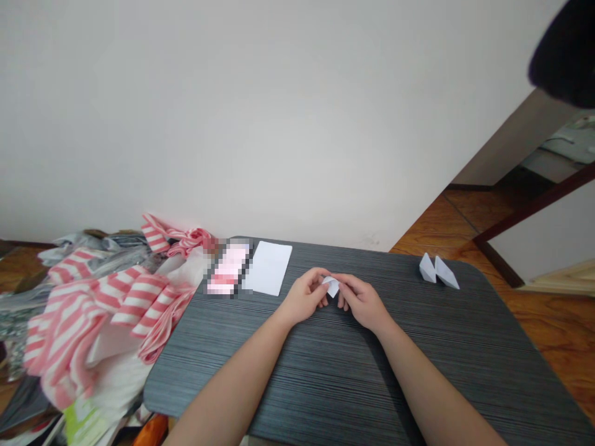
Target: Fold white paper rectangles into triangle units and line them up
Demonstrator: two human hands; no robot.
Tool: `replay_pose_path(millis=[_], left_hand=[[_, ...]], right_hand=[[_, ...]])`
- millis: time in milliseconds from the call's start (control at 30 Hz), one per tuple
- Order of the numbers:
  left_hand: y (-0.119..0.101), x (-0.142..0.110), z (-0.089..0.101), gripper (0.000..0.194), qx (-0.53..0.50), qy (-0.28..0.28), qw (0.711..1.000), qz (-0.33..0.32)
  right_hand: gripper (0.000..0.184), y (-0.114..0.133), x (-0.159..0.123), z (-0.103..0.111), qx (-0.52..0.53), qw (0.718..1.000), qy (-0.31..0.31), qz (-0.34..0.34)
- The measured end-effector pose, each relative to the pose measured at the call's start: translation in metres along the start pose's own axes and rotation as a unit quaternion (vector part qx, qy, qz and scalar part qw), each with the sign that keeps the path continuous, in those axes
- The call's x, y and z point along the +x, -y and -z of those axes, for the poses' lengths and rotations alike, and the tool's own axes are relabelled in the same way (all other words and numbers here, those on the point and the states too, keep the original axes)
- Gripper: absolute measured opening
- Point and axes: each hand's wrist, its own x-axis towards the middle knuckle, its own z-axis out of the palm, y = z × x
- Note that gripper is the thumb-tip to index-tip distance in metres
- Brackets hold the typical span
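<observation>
Between my two hands is a small piece of folded white paper, its lower corner pointing toward me. My left hand pinches its left side, thumb on top. From the right, my right hand grips the other side, with thumb and fingers closed on it. Both hands are just above the dark table. Left of them lies a stack of white paper. A folded white paper shape with two pointed halves stands at the table's right side.
A phone-like object, blurred out, lies at the left of the dark table. Red-and-white striped cloth and other items are heaped beyond the left edge. A white wall rises behind. Wooden floor shows at the right.
</observation>
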Motion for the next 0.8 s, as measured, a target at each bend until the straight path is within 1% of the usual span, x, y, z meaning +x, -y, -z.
replay_pose_path(millis=[233,400,500,533,633,667,700,767,800], left_hand=[[-0.002,0.001,0.002,0.029,-0.059,0.011,0.998,-0.013],[-0.002,0.001,0.0,0.033,-0.036,-0.001,0.999,0.001],[0.0,0.001,-0.001,0.038,-0.024,-0.008,1.0,0.005],[0.001,0.002,-0.001,0.039,-0.024,-0.01,1.0,0.006],[0.005,0.003,-0.001,0.041,-0.02,-0.016,1.0,0.008],[0.006,0.003,-0.002,0.039,-0.018,-0.017,1.0,0.01],[0.007,0.003,-0.002,0.037,-0.014,-0.017,1.0,0.012],[0.008,0.003,-0.002,0.033,-0.006,-0.014,1.0,0.016],[0.008,0.003,-0.002,0.031,-0.001,-0.014,1.0,0.018]], right_hand=[[0.026,0.0,-0.001,0.004,-0.001,0.999,0.01,0.051],[0.022,0.002,-0.001,0.005,-0.007,0.997,0.01,0.071],[0.019,0.001,0.0,0.002,-0.011,0.998,0.004,0.056],[0.02,0.0,0.0,0.0,-0.002,0.999,0.0,0.046],[0.032,-0.002,0.001,-0.003,0.04,0.999,-0.005,0.016],[0.032,-0.002,0.002,-0.003,0.04,0.999,-0.005,0.01],[0.028,-0.001,0.002,-0.003,0.024,1.0,-0.003,0.006],[0.013,0.001,0.003,-0.001,-0.045,0.999,0.0,0.002],[0.012,0.003,0.003,0.0,-0.085,0.996,0.004,0.003]])
